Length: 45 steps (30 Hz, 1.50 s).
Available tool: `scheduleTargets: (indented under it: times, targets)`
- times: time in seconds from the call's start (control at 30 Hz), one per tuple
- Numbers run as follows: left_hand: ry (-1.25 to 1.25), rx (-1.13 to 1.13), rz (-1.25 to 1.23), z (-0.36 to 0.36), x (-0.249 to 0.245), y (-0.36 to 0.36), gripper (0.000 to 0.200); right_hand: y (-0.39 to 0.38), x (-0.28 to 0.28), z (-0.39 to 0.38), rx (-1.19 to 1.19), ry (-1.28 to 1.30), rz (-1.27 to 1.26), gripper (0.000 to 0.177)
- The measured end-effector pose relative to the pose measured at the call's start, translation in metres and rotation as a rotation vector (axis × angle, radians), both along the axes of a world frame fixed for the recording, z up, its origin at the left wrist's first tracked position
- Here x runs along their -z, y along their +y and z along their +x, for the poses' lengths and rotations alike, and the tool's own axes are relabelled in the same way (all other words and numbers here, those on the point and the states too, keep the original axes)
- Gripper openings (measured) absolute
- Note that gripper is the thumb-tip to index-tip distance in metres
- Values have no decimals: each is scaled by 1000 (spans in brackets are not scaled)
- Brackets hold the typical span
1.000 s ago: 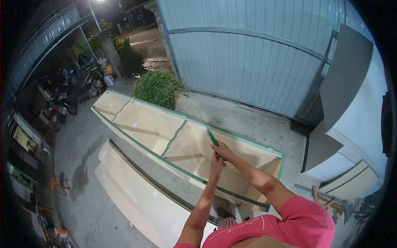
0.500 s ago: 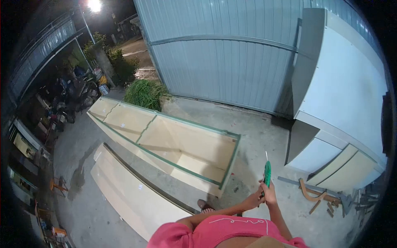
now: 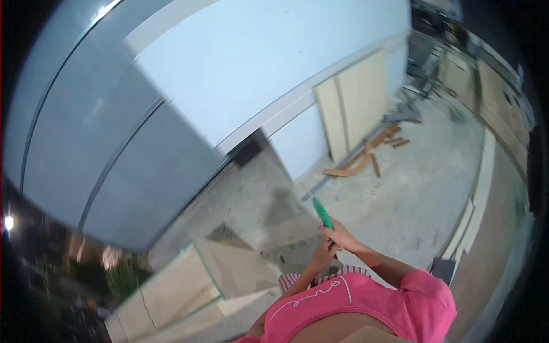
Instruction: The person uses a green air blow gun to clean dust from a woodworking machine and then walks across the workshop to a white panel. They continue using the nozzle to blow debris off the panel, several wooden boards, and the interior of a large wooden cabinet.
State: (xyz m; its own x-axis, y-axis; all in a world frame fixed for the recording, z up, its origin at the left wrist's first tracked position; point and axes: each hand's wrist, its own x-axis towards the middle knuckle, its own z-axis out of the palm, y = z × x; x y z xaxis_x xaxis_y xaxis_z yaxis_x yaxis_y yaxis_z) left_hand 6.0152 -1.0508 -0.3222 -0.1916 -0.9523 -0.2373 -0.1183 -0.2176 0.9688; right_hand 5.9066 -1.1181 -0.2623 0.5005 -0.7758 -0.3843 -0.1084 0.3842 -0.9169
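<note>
A slim green object (image 3: 323, 214) points up and away from my body, its lower end in my right hand (image 3: 341, 235). The fingers of that hand are wrapped round it. My left hand (image 3: 325, 253) is close against the right one, just below and to its left, with its fingers bent. What the left fingers grip, if anything, is too small to make out. Both hands are in front of my pink shirt, above the concrete floor.
A long cream box with green edges (image 3: 215, 280) lies at the lower left. The large white cabinet (image 3: 274, 63) fills the upper middle, with cream panels (image 3: 360, 103) leaning on it. Curved brown pieces (image 3: 354, 167) lie on the floor, and long pale strips (image 3: 479, 194) run along the right.
The view has swung to the right, so the cabinet and wood scraps are now more central and the cream box is at the lower left. My hands remain together at the green object.
</note>
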Motion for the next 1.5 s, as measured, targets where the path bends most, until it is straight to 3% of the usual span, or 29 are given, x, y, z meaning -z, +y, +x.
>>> scheduleTargets:
  times: [0.03,0.37,0.43,0.57,0.63,0.7,0.73,0.83,0.9,1.1,1.2,1.37,1.43,1.5]
  targets:
    - [-13,-53,-20,-6,8,-4,41,-4,-6,-9,-21,29,29,35]
    - [23,265,-147,-37,13,-83,39,-46,18,-58,323,21,-274,36]
    - [215,325,-108,-52,-2,-110,39,-67,8,-67,350,2,-229,37]
    - [105,479,-39,-60,4,-195,59,-140,29,-81,439,97,-268,39]
    - [146,453,-9,-60,-26,-247,67,-193,4,-78,445,102,-241,40]
    - [2,480,22,-64,-57,-291,68,-238,-12,-79,484,83,-291,40]
    - [93,441,-28,-66,-60,-314,49,-262,-24,-80,467,134,-408,38]
    - [111,363,-246,-54,-83,-374,43,-328,-67,-68,405,183,-568,35]
    - [107,282,-364,-46,-78,-416,38,-370,-74,-52,460,168,-809,35]
    - [79,-36,-538,-11,-171,-507,40,-485,-159,1,338,60,-865,33]
    - [51,-84,-627,12,-203,-569,40,-549,-193,28,289,34,-811,34]
    - [34,-242,-705,36,-254,-632,36,-627,-234,67,301,-152,-820,32]
    - [-41,-248,-706,45,-263,-652,47,-659,-234,78,296,-142,-826,31]
    - [-6,-298,-687,46,-264,-663,37,-675,-235,83,274,-137,-824,32]
